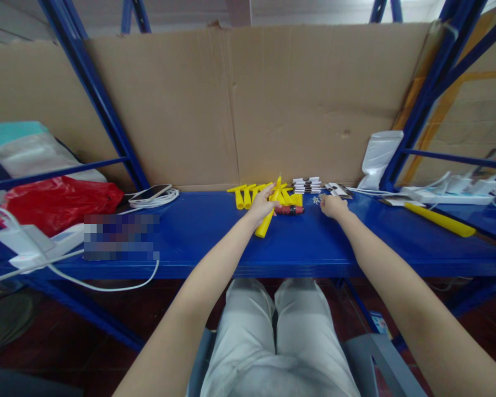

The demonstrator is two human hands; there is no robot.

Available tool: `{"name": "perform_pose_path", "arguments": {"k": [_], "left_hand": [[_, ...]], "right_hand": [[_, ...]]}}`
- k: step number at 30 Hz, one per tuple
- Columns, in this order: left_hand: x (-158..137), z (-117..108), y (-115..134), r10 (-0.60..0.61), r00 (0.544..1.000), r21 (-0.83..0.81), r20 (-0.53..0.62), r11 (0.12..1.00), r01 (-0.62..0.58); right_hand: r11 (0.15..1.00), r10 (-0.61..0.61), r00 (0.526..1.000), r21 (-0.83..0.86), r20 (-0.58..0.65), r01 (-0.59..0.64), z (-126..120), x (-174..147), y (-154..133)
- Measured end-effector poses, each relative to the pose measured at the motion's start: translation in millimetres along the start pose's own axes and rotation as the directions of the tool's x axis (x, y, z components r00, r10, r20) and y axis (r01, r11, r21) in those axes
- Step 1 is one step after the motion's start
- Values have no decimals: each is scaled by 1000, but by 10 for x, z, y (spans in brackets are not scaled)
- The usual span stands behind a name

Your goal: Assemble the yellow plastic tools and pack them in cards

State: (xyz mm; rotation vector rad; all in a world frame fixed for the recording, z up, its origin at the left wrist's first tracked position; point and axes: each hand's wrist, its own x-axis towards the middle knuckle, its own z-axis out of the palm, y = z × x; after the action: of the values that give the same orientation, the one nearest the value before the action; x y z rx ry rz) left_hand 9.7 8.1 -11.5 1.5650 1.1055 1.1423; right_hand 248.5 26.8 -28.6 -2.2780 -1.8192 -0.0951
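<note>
My left hand [263,206] is closed around a yellow plastic handle-like piece [265,225], which slants with its narrow end up and away from me. On the blue shelf surface, my right hand [333,206] rests with curled fingers at a small pile of tiny shiny metal parts [316,200]; whether one is pinched cannot be made out. Just right of the held piece lies a red and black tool [290,210], its kind unclear. Several similar yellow pieces [247,197] stand in a row behind my left hand, partly hidden by it.
White and black packets [307,185] are stacked at the back, near flat packets [337,190]. A long yellow piece [440,219] and a white power strip [450,195] lie right. To the left are a coiled white cable [159,199] and a red bag [62,201]. Cardboard [273,105] walls the back.
</note>
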Motion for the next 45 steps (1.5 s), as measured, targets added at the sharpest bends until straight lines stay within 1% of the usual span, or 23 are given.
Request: {"name": "perform_pose_path", "arguments": {"k": [7, 11, 14, 17, 19, 20, 22, 23, 26, 28, 29, 31, 33, 35, 42, 45], "left_hand": [[15, -13, -12, -15, 1000, -57, 20, 998, 16], [8, -4, -8, -50, 998, -140, 23, 989, 53], [-4, -3, 8, -67, 996, -209, 52, 975, 76], [-16, -12, 26, -77, 992, -262, 100, 960, 101], [-19, -19, 27, -91, 988, -284, 125, 951, 124], [-18, -22, 23, -97, 986, -292, 137, 947, 134], [-13, -24, 3, -95, 980, -310, 176, 939, 146], [-9, -23, -10, -85, 975, -323, 205, 935, 149], [-3, -13, -44, -53, 956, -350, 290, 924, 157], [-9, -3, -55, -49, 946, -336, 321, 928, 162], [-15, 2, -56, -49, 941, -324, 334, 932, 163], [-24, 11, -58, -45, 931, -307, 363, 938, 164], [-26, 16, -66, -38, 920, -302, 391, 939, 167], [-18, 18, -83, -37, 913, -300, 406, 939, 172], [0, 22, -123, -35, 912, -315, 409, 932, 178], [-9, 21, -116, -35, 911, -310, 411, 934, 177]], "right_hand": [[997, -74, 997, -30, -2, 74, 75, 100, 26], [996, -83, 997, -27, 10, 83, 50, 70, 1], [996, -85, 996, -1, 24, 85, 24, 46, -10], [995, -91, 996, 46, 15, 90, 19, 39, -10], [986, -107, 994, 128, -39, 111, 29, 44, -11], [972, -122, 989, 192, -87, 137, 36, 49, -15], [909, -164, 964, 347, -210, 231, 51, 60, -35], [856, -187, 942, 423, -280, 295, 58, 65, -52], [642, -226, 860, 593, -458, 485, 68, 62, -133], [500, -237, 819, 657, -523, 564, 70, 44, -200], [444, -242, 809, 680, -536, 583, 70, 31, -231], [368, -260, 805, 716, -533, 593, 70, 4, -285], [324, -283, 803, 736, -524, 594, 67, -22, -323], [299, -299, 800, 745, -520, 596, 60, -47, -346], [270, -344, 803, 768, -487, 581, 18, -153, -401], [260, -343, 807, 776, -481, 574, 9, -176, -420]]}}
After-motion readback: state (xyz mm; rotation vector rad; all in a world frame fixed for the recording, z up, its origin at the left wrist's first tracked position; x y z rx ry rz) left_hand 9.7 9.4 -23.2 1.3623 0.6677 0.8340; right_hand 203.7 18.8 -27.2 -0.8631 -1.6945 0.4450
